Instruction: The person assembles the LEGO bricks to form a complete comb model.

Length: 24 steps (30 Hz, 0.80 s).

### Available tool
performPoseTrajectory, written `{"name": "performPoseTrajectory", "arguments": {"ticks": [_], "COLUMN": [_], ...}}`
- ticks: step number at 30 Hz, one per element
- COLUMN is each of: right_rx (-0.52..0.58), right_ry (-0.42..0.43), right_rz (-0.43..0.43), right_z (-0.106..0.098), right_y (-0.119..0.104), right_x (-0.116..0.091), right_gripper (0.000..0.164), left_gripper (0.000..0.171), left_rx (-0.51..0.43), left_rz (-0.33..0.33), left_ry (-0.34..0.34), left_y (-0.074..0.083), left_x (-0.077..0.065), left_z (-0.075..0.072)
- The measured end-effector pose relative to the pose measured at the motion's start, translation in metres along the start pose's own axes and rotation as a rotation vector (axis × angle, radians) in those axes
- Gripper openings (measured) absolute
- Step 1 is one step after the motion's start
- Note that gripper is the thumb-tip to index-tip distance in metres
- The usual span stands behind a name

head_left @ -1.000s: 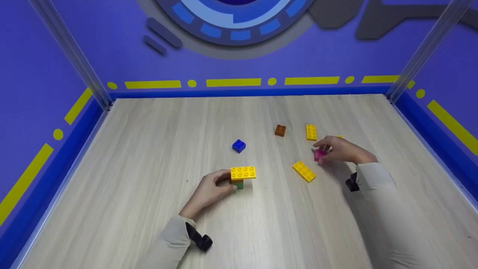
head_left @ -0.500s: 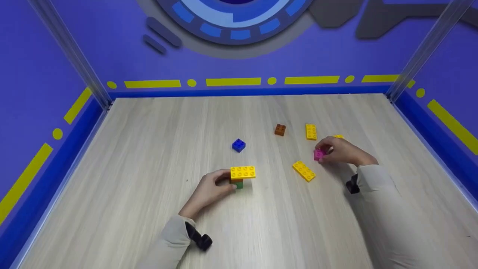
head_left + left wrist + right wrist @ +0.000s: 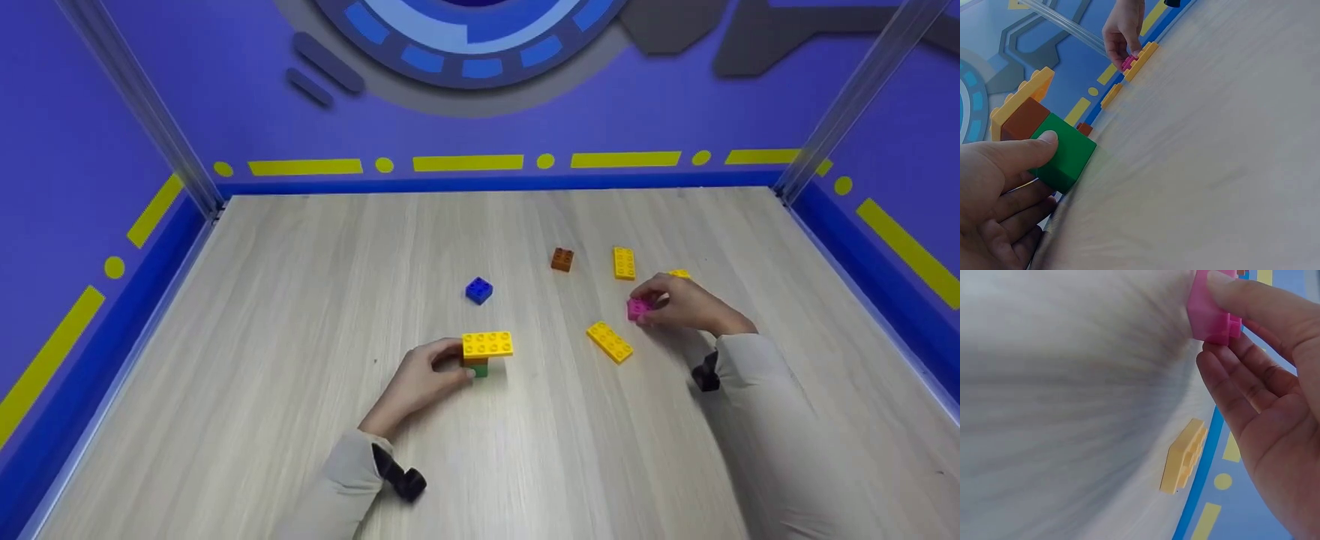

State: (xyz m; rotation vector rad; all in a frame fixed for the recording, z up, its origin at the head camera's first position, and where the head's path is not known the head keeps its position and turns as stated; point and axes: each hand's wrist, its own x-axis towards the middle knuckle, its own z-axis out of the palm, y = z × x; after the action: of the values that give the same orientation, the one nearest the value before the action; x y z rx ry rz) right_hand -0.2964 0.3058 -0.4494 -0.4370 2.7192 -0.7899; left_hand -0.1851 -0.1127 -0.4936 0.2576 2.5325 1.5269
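Left hand: pinching the stack low, with thumb on the green brick; best steadied there, clear of the overhang.
Right hand: pinching the pink brick between thumb and fingertips; best gripped by the sides, without covering studs.
Stack: topped in yellow over brown and green, overhanging to the right.
Pink brick: bright, studded, well right of the stack; on or just above the tabletop, impossible to tell which.

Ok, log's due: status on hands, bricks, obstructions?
Left hand holds brick stack. Right hand pinches pink brick. Loose yellow brick between hands, possibly in the way.
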Motion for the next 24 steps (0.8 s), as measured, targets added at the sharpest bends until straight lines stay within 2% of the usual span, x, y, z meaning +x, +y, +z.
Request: {"name": "performPoseTrajectory", "arguments": {"ticks": [8, 16, 24], "right_rx": [0.008, -0.002, 0.015], "right_ry": [0.004, 0.024, 0.004], "right_rz": [-0.013, -0.074, -0.025], "right_z": [0.005, 0.009, 0.013], "right_y": [-0.003, -0.008, -0.015], "right_x": [0.002, 0.005, 0.007], "right_gripper": [0.041, 0.037, 0.040], "left_gripper": [0.046, 0.046, 0.047], "left_rx": [0.009, 0.021, 0.011], "left_rz": [0.006, 0.012, 0.015], "left_ry": [-0.001, 0.006, 0.002], "left_y": [-0.001, 0.000, 0.000], "left_x": [-0.001, 0.000, 0.000], "left_z": [0.000, -0.001, -0.001]}}
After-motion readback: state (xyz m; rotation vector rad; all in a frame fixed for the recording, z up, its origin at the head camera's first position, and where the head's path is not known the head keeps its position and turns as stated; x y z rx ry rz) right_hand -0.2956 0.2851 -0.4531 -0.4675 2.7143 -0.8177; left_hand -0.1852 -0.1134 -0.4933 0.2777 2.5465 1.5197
